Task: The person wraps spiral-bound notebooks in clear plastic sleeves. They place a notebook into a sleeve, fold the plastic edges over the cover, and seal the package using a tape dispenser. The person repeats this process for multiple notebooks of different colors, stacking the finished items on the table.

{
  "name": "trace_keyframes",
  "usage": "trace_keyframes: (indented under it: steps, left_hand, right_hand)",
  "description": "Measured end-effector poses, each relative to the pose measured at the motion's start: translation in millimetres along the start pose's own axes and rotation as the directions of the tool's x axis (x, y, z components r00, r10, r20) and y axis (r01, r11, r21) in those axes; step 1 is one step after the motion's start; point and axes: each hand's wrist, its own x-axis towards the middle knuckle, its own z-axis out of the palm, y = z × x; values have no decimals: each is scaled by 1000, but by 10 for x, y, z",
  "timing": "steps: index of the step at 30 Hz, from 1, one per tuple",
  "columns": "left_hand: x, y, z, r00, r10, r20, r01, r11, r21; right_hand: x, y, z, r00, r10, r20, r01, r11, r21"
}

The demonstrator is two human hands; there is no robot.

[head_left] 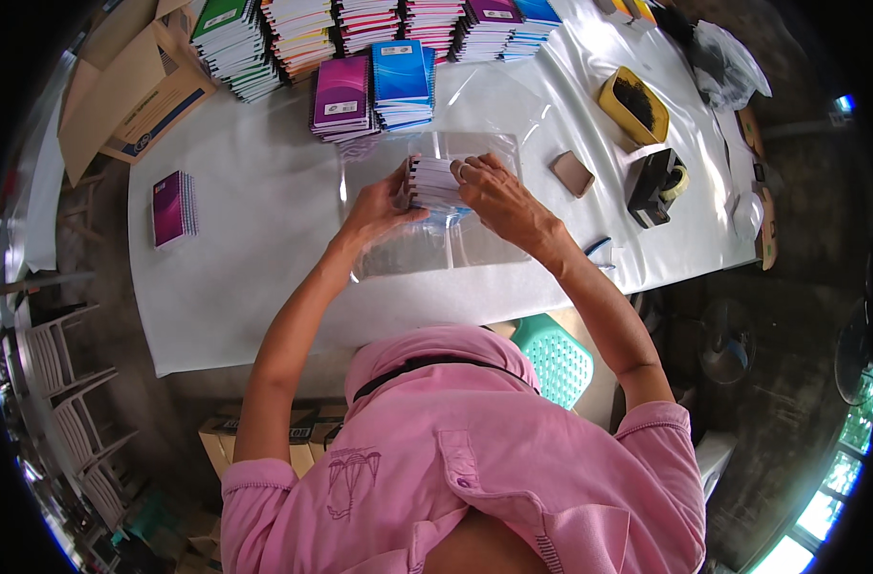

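Between my two hands is a small stack of spiral notebooks (430, 180), its white page edges turned up and a bit of blue showing beneath. My left hand (384, 206) grips the bound side, thumb toward me. On the other side, my right hand (501, 199) has its fingers bent over the stack's edge; its fingertips are partly hidden. Under the hands lie clear plastic sheets or bags (484, 251) on the white-covered table (254, 277). Just beyond them stand a purple notebook pile (342, 91) and a blue notebook pile (403, 81).
Taller notebook stacks (379, 24) line the far edge. A purple notebook pile (173, 209) lies left, below an open cardboard box (144, 96). On the right are a yellow container (634, 105), a brown block (572, 174), a tape dispenser (656, 188) and a blue-handled tool (599, 246).
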Motion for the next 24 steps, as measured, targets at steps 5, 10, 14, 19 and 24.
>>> trace_keyframes:
  steps: [5, 10, 14, 19, 24]
  left_hand:
    - [16, -5, -2, 1000, 23, -11, -21, 993, 113]
    - [31, -108, -57, 1000, -20, -10, 21, 993, 118]
    - [0, 38, -11, 1000, -25, 14, 23, 992, 126]
    - [18, 149, -50, 993, -99, 68, 86, 981, 175]
    - [176, -46, -200, 995, -99, -5, 97, 986, -138]
  right_hand:
    - [-60, 17, 12, 1000, 15, 9, -15, 999, 29]
    - [-84, -20, 74, 999, 33, 38, -34, 999, 24]
    - [-143, 14, 112, 993, 73, -88, -51, 972, 231]
    - [-28, 163, -159, 973, 185, -135, -101, 874, 475]
    - [-19, 97, -128, 914, 322, -248, -221, 906, 362]
